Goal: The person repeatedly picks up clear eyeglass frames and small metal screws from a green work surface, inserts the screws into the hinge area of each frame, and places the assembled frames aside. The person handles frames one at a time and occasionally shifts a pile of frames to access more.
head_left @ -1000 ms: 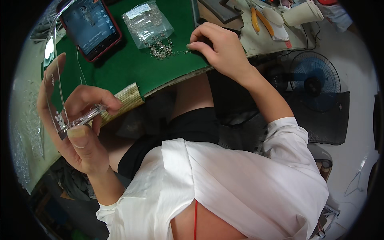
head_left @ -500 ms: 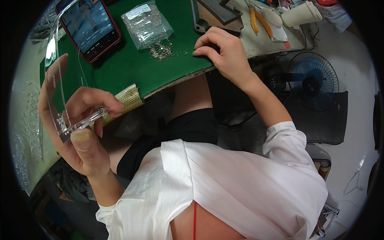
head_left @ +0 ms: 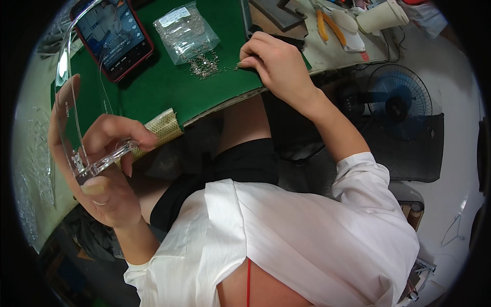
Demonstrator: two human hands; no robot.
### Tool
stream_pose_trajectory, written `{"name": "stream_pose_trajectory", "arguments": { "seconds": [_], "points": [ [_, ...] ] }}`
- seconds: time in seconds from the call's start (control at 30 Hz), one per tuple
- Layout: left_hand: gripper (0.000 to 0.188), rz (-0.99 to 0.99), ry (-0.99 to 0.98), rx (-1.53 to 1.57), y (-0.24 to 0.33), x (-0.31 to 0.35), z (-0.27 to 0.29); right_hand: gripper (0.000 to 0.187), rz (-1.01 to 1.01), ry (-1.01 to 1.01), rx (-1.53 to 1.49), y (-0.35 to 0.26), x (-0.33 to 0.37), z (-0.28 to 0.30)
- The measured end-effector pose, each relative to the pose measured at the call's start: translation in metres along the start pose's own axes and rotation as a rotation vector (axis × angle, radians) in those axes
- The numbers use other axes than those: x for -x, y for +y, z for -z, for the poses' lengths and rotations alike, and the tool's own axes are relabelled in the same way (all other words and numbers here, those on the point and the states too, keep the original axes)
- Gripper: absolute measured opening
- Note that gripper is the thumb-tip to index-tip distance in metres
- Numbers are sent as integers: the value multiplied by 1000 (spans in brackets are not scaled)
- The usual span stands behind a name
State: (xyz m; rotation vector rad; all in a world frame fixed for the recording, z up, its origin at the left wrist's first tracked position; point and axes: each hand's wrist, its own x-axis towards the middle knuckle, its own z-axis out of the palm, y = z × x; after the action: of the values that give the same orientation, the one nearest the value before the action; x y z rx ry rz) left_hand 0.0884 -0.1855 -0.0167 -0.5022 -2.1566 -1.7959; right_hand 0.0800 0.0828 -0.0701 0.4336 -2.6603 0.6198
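My left hand (head_left: pixel 110 169) grips a clear eyeglass frame (head_left: pixel 105 159) between thumb and fingers. The frame's thin see-through temple rises toward the upper left, and a small metal hinge (head_left: pixel 77 162) shows beside my thumb. My right hand (head_left: pixel 279 64) is over the green mat with thumb and index fingertip pinched together. Its fingertips touch the edge of a thin scatter of tiny metal parts, like screws; whether one sits in the pinch is too small to tell. The main pile of metal parts (head_left: pixel 203 66) lies just left, below a clear plastic bag (head_left: pixel 186 31) holding more.
A phone (head_left: pixel 113 38) showing a video lies at the upper left of the green mat (head_left: pixel 153 89). A gold mesh-patterned roll (head_left: pixel 163 128) sits at the table's front edge. Orange-handled pliers (head_left: pixel 327 26), a pale cup (head_left: pixel 383 16) and a fan (head_left: pixel 399 97) are to the right.
My right hand has slid slightly left, closer to the pile of metal parts. My left thumb has shifted a little down and left along the eyeglass frame. The phone's video picture differs.
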Motion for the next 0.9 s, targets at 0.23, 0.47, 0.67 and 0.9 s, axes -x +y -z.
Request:
{"name": "stream_pose_trajectory", "arguments": {
  "seconds": [0.23,0.47,0.67,0.9],
  "points": [
    [102,25,-78,19,3,-2,1,9,7,-94,73,3,0,4],
    [78,-9,-463,443,6,-4,-51,12,268,67,-625,-43,-29,67],
    [70,34,-629,412,13,-8,-66,13,549,164,-323,-55,-38,79],
    [65,-19,-624,288,10,-9,-65,13,538,141,-322,-56,-39,79]
  ]
}}
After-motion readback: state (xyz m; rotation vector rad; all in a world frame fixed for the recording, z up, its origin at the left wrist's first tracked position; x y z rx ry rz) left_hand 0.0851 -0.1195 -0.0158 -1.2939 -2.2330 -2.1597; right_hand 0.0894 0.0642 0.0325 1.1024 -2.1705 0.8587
